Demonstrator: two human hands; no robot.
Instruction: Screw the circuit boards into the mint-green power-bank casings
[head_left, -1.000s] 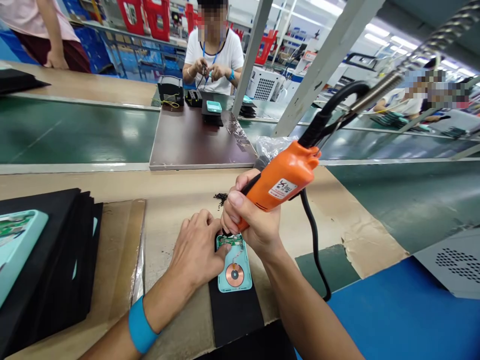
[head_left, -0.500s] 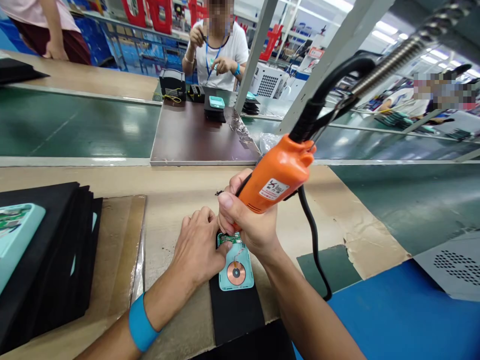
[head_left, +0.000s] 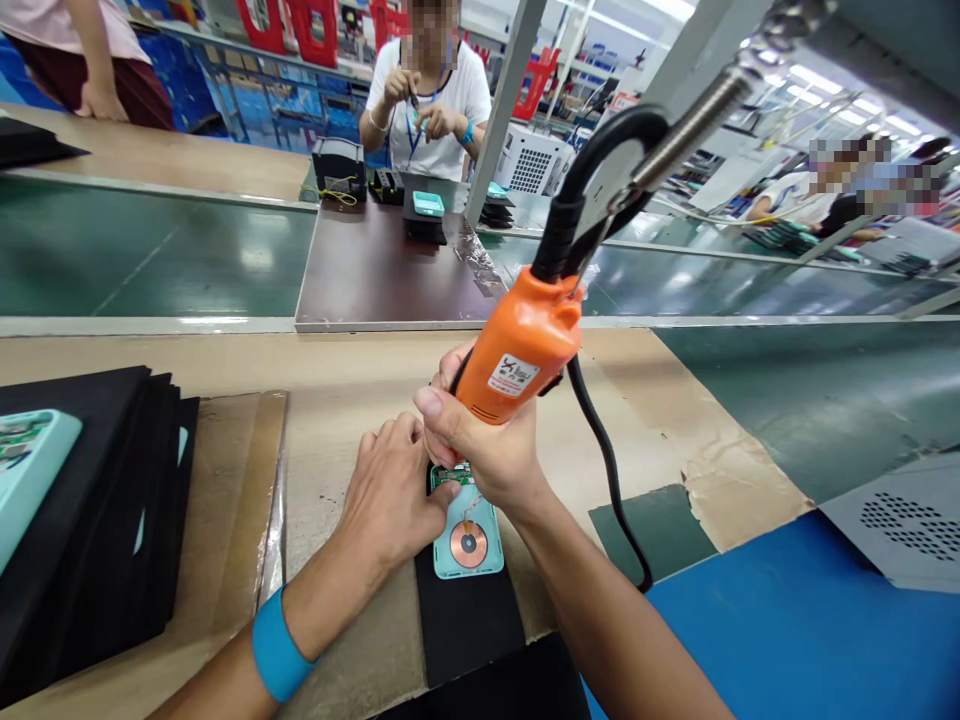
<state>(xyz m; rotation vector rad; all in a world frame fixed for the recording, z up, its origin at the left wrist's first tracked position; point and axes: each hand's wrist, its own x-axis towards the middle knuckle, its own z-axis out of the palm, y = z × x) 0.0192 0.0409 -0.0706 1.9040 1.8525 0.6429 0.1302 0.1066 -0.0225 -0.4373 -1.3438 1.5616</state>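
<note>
My right hand (head_left: 484, 455) is wrapped round an orange electric screwdriver (head_left: 519, 350), held nearly upright with its tip hidden behind my fingers over the top end of a small teal device shell (head_left: 469, 537). The shell shows a copper coil and a green circuit board and lies on a black foam pad (head_left: 465, 615). My left hand (head_left: 390, 495) rests flat on the cardboard-covered bench, its fingers pressing the shell's left edge. A black cable (head_left: 607, 470) hangs from the tool, and a spring-wrapped hose runs up to the right.
A stack of black foam pads (head_left: 97, 520) with a teal shell (head_left: 26, 470) on top lies at the left. A green conveyor belt (head_left: 150, 260) with a brown board (head_left: 382, 275) runs behind. Across it a person in a white shirt (head_left: 427, 95) handles small parts.
The screwdriver has swung from a rightward lean towards upright and shifted left. My left hand stays on the shell. The person opposite has raised their hands.
</note>
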